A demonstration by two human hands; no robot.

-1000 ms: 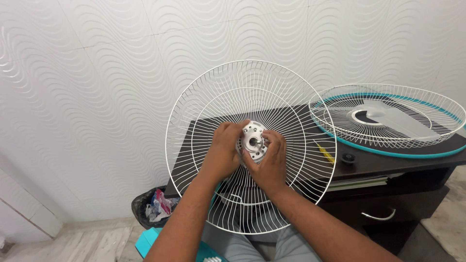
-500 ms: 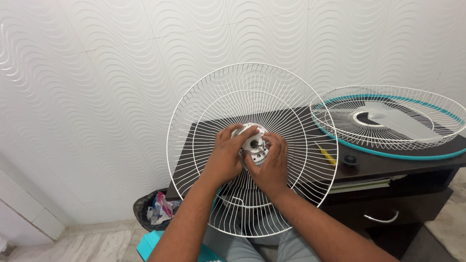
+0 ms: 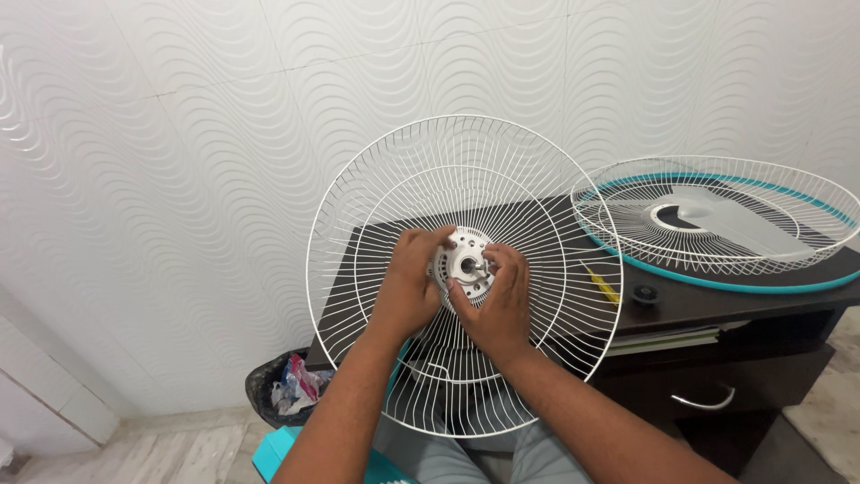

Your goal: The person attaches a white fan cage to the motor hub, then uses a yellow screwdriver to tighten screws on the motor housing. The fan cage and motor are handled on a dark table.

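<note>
white wire fan guard (image 3: 466, 179) stands before us; our left hand (image 3: 408, 291) and right hand (image 3: 497, 305) close fingers around its hub (image 3: 464, 263), above the dark table (image 3: 681, 305).

Against the earlier views, the left hand (image 3: 408, 291) now sits with its fingertips at the 10 o'clock edge of the white hub plate (image 3: 463, 264), leaving more of its face exposed. The right hand (image 3: 494, 300) has shifted to 4 o'clock, fingers pinching at the centre shaft. The white wire guard (image 3: 466, 273) sits slightly lower.
</note>
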